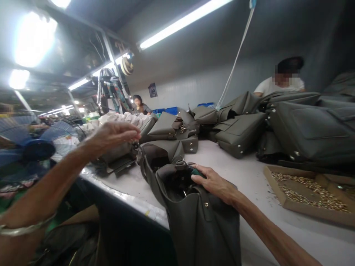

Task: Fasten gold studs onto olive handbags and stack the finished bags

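A dark olive handbag [199,225] hangs over the table's front edge with its mouth facing up. My right hand [215,183] grips its rim, thumb on the inside edge and fingers on the far side. Inside, the bag is dark, with a small glint of metal. My left hand [118,133] is raised to the left, its fingers pinched together at the metal-fitted end of a bag strap [142,162]. This strap curves down toward the bag's mouth; the fingertips partly hide its end. A metal ring [181,162] shows at the bag's far rim.
Similar bags [241,133] are piled across the white table [205,155]. A cardboard tray [277,181] of small gold-coloured metal pieces lies at right. A blue fan [39,149] stands at left. One person [283,81] sits behind the pile; another [141,105] is farther back.
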Tool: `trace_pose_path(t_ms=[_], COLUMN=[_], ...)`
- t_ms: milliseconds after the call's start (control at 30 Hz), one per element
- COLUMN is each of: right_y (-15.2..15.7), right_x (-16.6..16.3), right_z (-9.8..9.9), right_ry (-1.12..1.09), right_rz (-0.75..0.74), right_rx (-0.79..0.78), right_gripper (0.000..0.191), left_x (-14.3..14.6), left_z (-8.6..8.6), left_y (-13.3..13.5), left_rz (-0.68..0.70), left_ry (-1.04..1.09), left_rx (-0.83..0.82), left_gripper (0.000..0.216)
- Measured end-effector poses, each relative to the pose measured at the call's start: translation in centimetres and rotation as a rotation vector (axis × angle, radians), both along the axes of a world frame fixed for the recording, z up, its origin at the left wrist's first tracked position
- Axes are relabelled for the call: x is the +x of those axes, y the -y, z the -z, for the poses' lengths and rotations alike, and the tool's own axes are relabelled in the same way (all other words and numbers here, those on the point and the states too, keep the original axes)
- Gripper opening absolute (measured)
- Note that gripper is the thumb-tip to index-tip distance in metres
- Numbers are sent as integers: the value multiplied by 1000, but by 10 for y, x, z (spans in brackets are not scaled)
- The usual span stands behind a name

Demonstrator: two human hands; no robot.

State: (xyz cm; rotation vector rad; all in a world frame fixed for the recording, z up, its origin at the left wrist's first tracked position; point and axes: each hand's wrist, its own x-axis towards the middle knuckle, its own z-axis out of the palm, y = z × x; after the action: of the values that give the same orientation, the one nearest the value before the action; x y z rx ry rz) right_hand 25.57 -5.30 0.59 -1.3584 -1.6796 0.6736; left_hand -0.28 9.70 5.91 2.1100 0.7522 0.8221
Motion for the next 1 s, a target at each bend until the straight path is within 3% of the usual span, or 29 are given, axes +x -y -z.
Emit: trace_pose_path(t_ms=[133, 300, 400, 500, 633, 733, 833, 1000], right_y=[15, 27, 32, 31, 25, 20, 17, 17], right_x=[-8, -14, -15, -17, -25, -29, -32, -37], right_z=[-2, -2, -2, -1, 0, -2, -6, -12], right_ry=[-18, -115, -155, -209, -360, -477, -544, -551], right_rz=[-14, -78, -83, -84, -143, -129, -91, -76], right_rx=[-22, -61, -123, -182, -292, -350, -388, -325], right_gripper=[36, 38, 38, 36, 35, 31, 25, 12], left_x=[7, 37, 50, 57, 61, 63, 63, 62], left_z=[-2, 30, 41, 42, 47, 57, 64, 71], left_y=[-10, 0, 13, 24, 35, 41, 47, 51], left_rz=[97, 354, 430, 389, 195, 81, 80, -18], left_ry=[-76, -203, -213, -235, -243, -179, -164, -106], left_rx=[-41, -168, -171, -89, 43, 118, 152, 354], left_gripper=[49, 57, 58, 45, 24, 30, 38, 30])
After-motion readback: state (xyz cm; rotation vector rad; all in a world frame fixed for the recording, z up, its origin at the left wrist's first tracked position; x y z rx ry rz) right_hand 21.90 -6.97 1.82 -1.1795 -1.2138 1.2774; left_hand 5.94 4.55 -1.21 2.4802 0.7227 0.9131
